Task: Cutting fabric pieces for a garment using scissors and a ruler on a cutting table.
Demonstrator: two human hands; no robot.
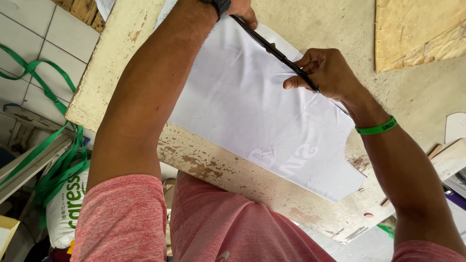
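Two hands on one black strip (pixel 272 46) | I see left hand (pixel 240 9) pinning its far end, right hand (pixel 323 73) pinching it closed | white fabric panel (pixel 252 111) flat on worn table (pixel 121 43) | step: aligning edge; next needs steady tension.

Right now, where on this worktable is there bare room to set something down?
Bare tabletop lies beyond the white fabric, left of the wooden board. It is crowded along the dark strip, where the left hand and right hand work.
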